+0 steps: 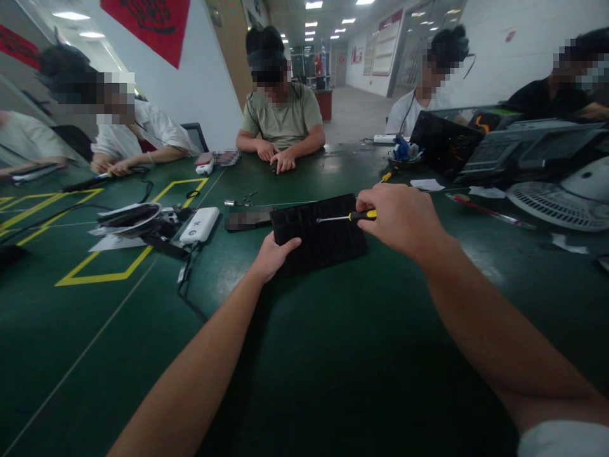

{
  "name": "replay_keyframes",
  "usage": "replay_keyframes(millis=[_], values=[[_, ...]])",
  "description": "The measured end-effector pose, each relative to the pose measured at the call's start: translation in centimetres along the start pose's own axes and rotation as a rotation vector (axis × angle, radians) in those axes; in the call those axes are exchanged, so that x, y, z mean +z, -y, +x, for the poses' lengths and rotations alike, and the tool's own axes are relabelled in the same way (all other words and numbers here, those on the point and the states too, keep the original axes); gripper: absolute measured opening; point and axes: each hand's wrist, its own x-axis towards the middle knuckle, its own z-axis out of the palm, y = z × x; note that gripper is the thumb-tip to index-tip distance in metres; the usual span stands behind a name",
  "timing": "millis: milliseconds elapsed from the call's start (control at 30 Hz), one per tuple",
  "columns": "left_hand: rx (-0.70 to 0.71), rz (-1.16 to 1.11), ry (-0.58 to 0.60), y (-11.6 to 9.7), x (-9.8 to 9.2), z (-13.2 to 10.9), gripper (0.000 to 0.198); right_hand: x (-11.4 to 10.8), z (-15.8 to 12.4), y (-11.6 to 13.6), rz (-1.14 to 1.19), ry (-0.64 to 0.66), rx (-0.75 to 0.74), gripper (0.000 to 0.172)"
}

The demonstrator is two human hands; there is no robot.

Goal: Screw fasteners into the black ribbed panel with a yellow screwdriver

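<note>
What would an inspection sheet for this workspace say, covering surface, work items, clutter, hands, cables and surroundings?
Surface: green table, with yellow tape outlines at left.
Work items: black panel; screwdriver with yellow-black handle, tip over the panel, contact unclear.
Clutter: white box left of the panel; paper scraps and fan to the right.
Hands: left hand holds the panel's left side, thumb on top; right hand grips the screwdriver handle.
Cables: dark cable on the table between the white box and left forearm.
Surroundings: other people seated around the table; red sign on the wall.
</note>
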Motion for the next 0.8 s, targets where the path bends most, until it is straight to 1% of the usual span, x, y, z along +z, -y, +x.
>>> replay_keyframes(millis=[333,500,800], values=[[-0.014,-0.010,0.004,-0.58,0.23,-0.33,0.054,0.17,0.01,-0.02,-0.003,0.018,0.003,0.016],[-0.007,-0.017,0.011,-0.35,0.07,-0.26,0.055,0.01,-0.01,0.14,0.006,0.041,0.044,0.014],[-0.001,-0.018,-0.003,0.00,0.06,-0.03,0.060,-0.26,0.08,0.27,0.011,0.103,0.111,0.022]])
